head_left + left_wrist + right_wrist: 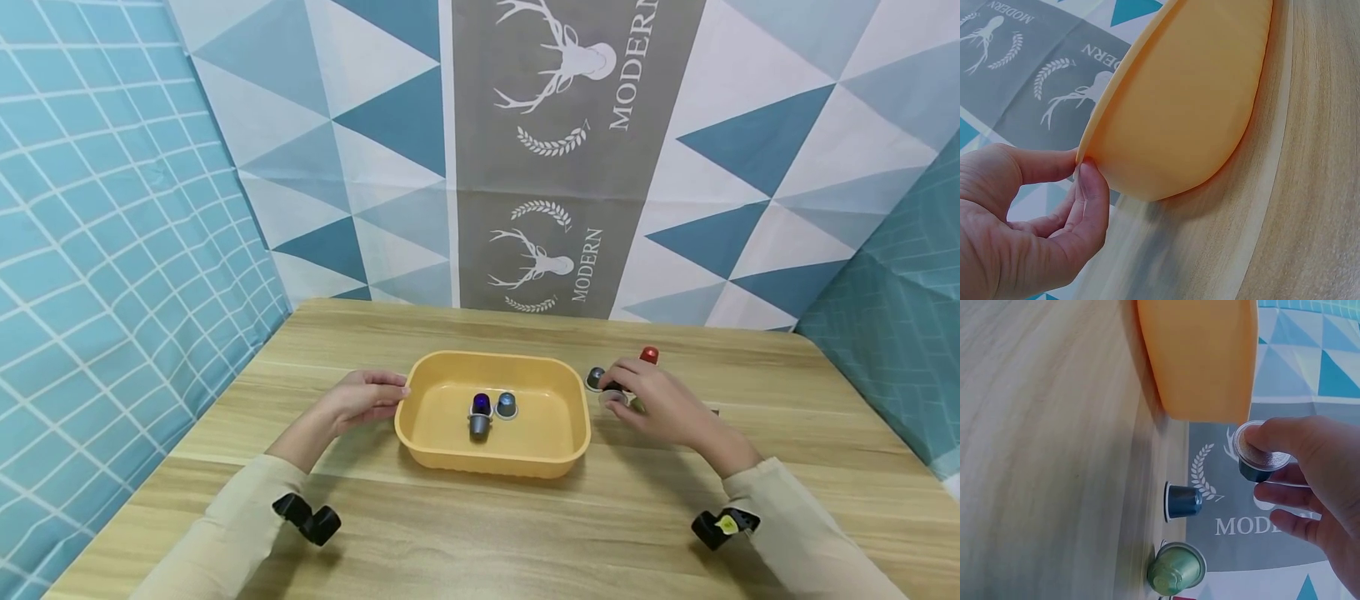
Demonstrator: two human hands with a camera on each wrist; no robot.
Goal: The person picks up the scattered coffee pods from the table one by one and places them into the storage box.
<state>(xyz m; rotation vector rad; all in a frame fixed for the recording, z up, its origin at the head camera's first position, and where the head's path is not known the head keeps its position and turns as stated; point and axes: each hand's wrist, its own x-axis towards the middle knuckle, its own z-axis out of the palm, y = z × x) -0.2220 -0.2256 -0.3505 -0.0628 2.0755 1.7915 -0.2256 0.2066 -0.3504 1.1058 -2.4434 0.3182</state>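
Note:
My left hand [367, 398] pinches the left rim of a yellow-orange plastic basin [491, 462] between thumb and fingers. Two coffee capsules, one purple [481, 403] and one grey [479, 428], touch each other inside it, with a blue-grey capsule [507, 404] beside them. Right of the basin, my right hand [658, 402] holds a dark coffee capsule [1252, 451] by its edges, the thumb on its silver foil lid. Below it in the right wrist view are a dark blue capsule [1184, 501] and a green capsule [1175, 570], the green one tilted.
A red capsule [649, 355] stands behind my right hand, which partly hides the capsules around it. The wooden table [480, 533] meets a patterned cloth backdrop [390, 167] at its far edge, and a tiled blue cloth [112, 275] hangs on the left.

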